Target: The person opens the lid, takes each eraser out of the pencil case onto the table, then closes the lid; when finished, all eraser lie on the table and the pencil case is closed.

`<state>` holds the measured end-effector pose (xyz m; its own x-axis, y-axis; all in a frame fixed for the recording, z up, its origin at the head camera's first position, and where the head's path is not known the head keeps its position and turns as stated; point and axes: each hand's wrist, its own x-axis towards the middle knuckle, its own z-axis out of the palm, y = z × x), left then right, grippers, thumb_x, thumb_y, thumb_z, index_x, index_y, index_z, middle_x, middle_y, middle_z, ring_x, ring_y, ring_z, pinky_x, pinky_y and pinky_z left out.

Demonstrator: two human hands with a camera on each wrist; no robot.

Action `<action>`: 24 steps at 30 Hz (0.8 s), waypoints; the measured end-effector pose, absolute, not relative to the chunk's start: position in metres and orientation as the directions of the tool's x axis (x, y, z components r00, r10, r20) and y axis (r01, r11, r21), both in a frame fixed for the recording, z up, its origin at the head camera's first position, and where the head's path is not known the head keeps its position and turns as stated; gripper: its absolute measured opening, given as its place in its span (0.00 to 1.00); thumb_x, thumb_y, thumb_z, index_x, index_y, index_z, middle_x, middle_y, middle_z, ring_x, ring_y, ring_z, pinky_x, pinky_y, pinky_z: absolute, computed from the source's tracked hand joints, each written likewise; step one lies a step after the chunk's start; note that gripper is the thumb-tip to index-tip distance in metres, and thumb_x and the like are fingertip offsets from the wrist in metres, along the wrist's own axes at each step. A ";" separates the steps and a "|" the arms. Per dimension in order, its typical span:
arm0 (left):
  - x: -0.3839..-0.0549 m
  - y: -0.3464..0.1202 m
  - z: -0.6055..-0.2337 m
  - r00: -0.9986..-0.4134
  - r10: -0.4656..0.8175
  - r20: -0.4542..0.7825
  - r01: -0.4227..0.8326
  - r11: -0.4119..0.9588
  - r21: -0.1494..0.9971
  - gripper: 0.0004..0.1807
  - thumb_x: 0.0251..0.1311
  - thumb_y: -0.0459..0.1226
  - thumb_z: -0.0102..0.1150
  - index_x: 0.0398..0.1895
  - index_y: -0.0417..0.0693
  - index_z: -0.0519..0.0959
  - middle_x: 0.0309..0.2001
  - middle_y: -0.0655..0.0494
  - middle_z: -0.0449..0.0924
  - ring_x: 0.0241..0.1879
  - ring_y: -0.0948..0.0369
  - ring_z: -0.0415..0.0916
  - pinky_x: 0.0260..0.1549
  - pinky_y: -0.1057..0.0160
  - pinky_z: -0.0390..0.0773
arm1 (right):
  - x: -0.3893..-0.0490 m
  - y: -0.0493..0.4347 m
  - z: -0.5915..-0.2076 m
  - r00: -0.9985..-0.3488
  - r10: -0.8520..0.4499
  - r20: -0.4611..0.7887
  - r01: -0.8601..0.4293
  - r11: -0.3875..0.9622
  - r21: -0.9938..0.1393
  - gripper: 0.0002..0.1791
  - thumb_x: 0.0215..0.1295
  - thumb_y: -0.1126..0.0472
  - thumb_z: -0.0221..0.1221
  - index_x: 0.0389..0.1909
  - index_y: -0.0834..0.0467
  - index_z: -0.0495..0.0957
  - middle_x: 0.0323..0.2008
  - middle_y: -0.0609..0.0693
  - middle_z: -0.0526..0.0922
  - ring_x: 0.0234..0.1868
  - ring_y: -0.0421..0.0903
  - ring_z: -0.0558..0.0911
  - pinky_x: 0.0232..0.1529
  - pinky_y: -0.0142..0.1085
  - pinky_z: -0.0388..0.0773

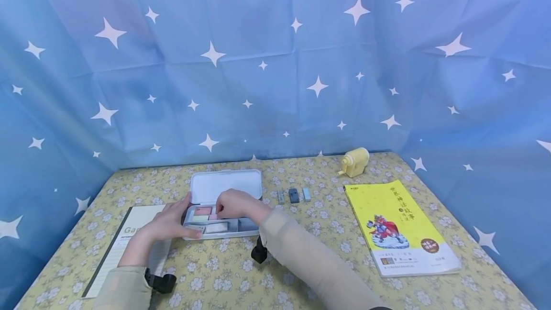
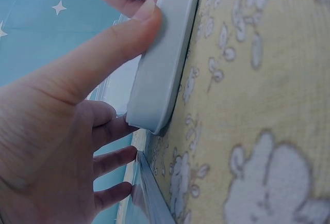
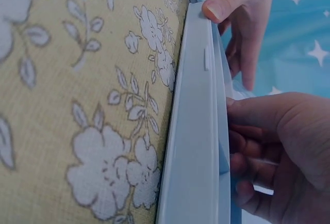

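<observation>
1. Two hands work at the case (image 1: pixel 253 236), left of centre on the table (image 1: pixel 232 279), its lid (image 1: pixel 225 183) laid back; the left hand (image 1: pixel 170 219) spans the left end in a light grip, thumb at the near side, forefinger by the far corner.
2. The right hand (image 1: pixel 234 204) reaches inside, fingers curled, beside the pink block (image 1: pixel 203 211); whether it holds anything, I cannot tell.
3. Sorting the contents seems the step in hand; next probably calls for a steady case and fingertips clear of the divider (image 1: pixel 238 225).

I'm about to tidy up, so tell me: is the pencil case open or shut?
Open: the pencil case has its lid swung back, its inside exposed, and the right hand reaches in.
</observation>
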<state>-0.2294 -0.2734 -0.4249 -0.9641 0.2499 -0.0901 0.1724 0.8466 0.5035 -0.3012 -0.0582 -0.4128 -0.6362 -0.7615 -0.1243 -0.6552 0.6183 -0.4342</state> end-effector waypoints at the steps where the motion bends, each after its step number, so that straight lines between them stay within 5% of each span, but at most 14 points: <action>1: -0.230 -0.273 -0.425 -0.964 0.250 -0.090 0.173 0.846 0.505 0.70 0.40 0.61 0.73 0.75 0.32 0.44 0.73 0.32 0.49 0.67 0.32 0.48 0.56 0.29 0.56 | -0.301 -0.058 -0.413 -0.637 -0.761 -0.124 -0.655 0.619 -0.433 0.06 0.67 0.60 0.60 0.32 0.52 0.85 0.27 0.39 0.81 0.25 0.36 0.76 0.32 0.29 0.73; 9: -0.232 -0.275 -0.425 -0.963 0.257 -0.086 0.176 0.835 0.521 0.70 0.40 0.60 0.73 0.75 0.34 0.42 0.73 0.32 0.47 0.68 0.32 0.46 0.57 0.29 0.55 | -0.301 -0.058 -0.410 -0.638 -0.760 -0.125 -0.649 0.618 -0.443 0.08 0.67 0.60 0.60 0.29 0.51 0.83 0.21 0.40 0.79 0.20 0.38 0.71 0.28 0.30 0.68; 24: -0.231 -0.276 -0.425 -0.962 0.258 -0.090 0.176 0.837 0.517 0.69 0.41 0.60 0.73 0.75 0.34 0.43 0.73 0.32 0.48 0.68 0.32 0.47 0.56 0.30 0.56 | -0.299 -0.056 -0.407 -0.639 -0.759 -0.125 -0.589 0.586 -0.556 0.05 0.67 0.58 0.60 0.32 0.52 0.81 0.26 0.40 0.79 0.24 0.39 0.75 0.30 0.30 0.72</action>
<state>-0.2305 -0.2757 -0.4248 -0.9618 0.2584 -0.0904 0.1764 0.8375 0.5172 -0.2993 -0.0562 -0.4066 -0.6387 -0.7593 -0.1247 -0.5886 0.5864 -0.5565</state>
